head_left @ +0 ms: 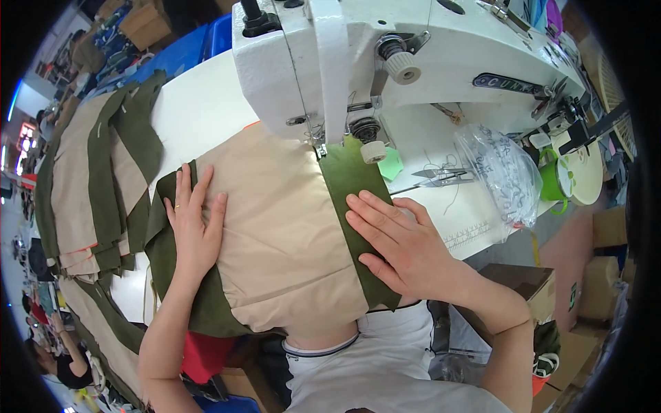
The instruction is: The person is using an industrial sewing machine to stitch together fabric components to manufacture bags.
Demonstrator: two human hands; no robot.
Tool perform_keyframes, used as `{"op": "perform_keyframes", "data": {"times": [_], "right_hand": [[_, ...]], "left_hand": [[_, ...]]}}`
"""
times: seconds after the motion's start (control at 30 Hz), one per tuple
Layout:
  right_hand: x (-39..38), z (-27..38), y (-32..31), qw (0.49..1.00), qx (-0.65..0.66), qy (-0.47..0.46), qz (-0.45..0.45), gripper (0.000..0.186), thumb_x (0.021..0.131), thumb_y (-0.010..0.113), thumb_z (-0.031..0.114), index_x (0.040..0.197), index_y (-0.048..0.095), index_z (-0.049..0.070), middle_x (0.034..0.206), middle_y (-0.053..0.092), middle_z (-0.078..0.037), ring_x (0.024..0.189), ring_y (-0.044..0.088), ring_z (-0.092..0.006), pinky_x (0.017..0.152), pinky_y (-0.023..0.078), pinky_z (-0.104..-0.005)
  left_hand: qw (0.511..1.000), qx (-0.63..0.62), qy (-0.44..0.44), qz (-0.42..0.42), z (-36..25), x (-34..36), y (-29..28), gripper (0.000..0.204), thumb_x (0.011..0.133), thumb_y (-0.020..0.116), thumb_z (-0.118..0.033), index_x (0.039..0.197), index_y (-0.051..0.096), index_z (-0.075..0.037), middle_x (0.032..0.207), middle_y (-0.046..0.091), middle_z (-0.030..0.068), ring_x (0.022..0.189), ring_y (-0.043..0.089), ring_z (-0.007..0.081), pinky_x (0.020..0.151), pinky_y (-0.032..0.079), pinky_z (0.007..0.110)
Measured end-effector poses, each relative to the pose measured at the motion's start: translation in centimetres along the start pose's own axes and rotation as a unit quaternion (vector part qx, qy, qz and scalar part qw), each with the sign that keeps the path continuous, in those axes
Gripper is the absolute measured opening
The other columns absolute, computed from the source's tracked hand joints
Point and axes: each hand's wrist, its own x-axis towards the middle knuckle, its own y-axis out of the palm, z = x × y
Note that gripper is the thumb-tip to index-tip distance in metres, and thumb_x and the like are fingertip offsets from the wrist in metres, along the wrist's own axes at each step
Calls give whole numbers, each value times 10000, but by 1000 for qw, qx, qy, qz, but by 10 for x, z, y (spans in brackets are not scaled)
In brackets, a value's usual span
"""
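Note:
A beige fabric panel [282, 227] with dark green side strips lies under the head of a white sewing machine [441, 62]. Its right seam runs up to the presser foot [321, 149]. My left hand [193, 224] rests with fingers spread on the panel's left part, near the green edge; a ring is on one finger. Flat on the right green strip [348, 199] lies my right hand [396, 241], fingers stretched toward the upper left. Neither hand grips anything. The panel's near edge hangs over the table edge toward my lap.
Stacked beige and green pieces [76, 179] cover the table's left side. Right of the needle lie thread snips [444, 177], a light green block [390, 164] and a clear plastic bag [499, 172]. Further right is a green mug [554, 180]. Cardboard boxes [516, 286] stand below; a person [65, 358] is at far left.

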Motion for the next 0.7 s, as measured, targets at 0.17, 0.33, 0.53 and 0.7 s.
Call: {"op": "perform_keyframes", "data": {"times": [0.17,0.33,0.53,0.7], "right_hand": [[0,-2,-1,1000,1,-4,-10,583,1035,663,263,1541,559,-5,1679,496,-151,1569,456,-264,1219,345,-475],[2,-2,-2,1000,2,2,-8,589,1033,663,258,1552,550,3,1676,501,-146,1568,458,-263,1225,337,-475],[4,-4,-1,1000,-1,-2,-12,589,1036,660,262,1554,546,8,1672,506,-144,1567,460,-262,1224,332,-481],[3,-5,1,1000,8,4,-15,586,1033,653,255,1563,546,27,1682,499,-134,1569,458,-263,1220,327,-483]], "left_hand": [[1000,6,-4,1,-3,1,-2,542,1132,584,-392,1635,536,-196,1798,289,179,1681,222,357,1311,68,679],[1000,1,1,-7,-1,3,0,536,1128,594,-382,1629,543,-198,1795,294,182,1680,225,357,1312,60,676],[1000,-9,4,-9,2,7,0,539,1122,607,-380,1629,545,-206,1791,304,185,1677,235,359,1313,63,673],[1000,-3,2,-6,2,8,0,541,1119,610,-380,1629,545,-213,1793,300,187,1676,238,362,1313,64,674]]}}
